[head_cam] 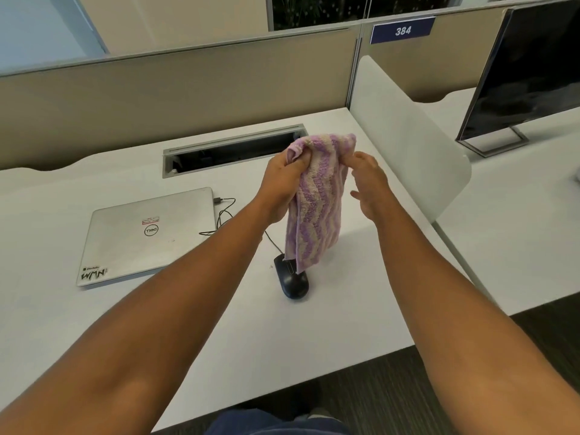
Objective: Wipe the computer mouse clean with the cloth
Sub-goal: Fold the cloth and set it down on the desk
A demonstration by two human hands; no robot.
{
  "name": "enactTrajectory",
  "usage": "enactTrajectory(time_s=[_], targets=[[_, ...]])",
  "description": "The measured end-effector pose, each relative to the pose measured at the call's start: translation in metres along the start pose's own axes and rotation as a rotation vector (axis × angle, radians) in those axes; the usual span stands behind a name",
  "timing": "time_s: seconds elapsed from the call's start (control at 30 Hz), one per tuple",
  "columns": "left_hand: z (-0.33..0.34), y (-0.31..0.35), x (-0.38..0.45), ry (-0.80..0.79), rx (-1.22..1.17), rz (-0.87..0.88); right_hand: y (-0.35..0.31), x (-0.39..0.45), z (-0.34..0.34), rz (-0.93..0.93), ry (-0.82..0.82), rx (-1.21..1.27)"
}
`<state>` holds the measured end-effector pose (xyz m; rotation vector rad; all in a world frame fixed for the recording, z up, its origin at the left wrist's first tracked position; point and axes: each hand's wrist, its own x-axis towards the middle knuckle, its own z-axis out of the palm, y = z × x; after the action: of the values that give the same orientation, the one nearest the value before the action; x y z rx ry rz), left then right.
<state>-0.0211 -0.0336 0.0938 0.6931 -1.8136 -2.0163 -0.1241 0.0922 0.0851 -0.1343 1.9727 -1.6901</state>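
We held the purple-and-cream cloth up at the centre of the frame, our left hand gripping its top corner and our right hand pinching the other top edge, its remaining fingers spread. The black mouse sat on the white table just below the cloth's hanging end, right of the closed laptop.

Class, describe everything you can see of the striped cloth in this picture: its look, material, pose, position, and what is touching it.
The purple and cream wavy-striped terry cloth looks soft and fluffy. It hangs lengthwise above the white desk, bunched at the top. The left hand pinches its upper left corner in a closed grip; the right hand pinches the upper right edge between thumb and forefinger, other fingers spread. Its lower corner dangles in front of the black corded computer mouse; contact cannot be told.
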Motion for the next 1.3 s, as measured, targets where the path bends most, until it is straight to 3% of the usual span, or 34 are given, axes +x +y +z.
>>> enactTrajectory(time_s=[0.23, 0.43, 0.53, 0.7, 0.93, 1.03, 1.13, 1.2, 1.3], targets=[[-0.005, -0.021, 0.003, 0.036, -0.290, -0.239, 0.032, 0.008, -0.010, -0.085, -0.018, -0.004], [0.006, -0.046, 0.011, 0.112, -0.417, -0.527, 0.038, 0.030, -0.019, 0.013, 0.030, -0.292], [0.011, -0.059, 0.020, 0.119, -0.409, -0.599, 0.044, 0.044, -0.022, 0.098, 0.032, -0.480], [0.009, -0.083, 0.043, 0.179, -0.164, -0.598, 0.059, 0.070, -0.014, 0.100, 0.063, -0.663], [-0.004, -0.117, 0.082, 0.272, 0.098, -0.427, 0.093, 0.097, 0.004, -0.005, 0.199, -0.638], [-0.005, -0.127, 0.094, 0.314, 0.245, -0.285, 0.102, 0.104, 0.010, -0.077, 0.291, -0.635], [-0.004, -0.136, 0.094, 0.365, 0.522, -0.063, 0.107, 0.104, 0.019, -0.273, 0.416, -0.702], [0.000, -0.142, 0.090, 0.316, 0.741, 0.142, 0.111, 0.101, 0.024, -0.443, 0.423, -0.733], [0.009, -0.152, 0.082, 0.076, 1.007, 0.327, 0.121, 0.097, 0.030, -0.606, 0.327, -0.796]])
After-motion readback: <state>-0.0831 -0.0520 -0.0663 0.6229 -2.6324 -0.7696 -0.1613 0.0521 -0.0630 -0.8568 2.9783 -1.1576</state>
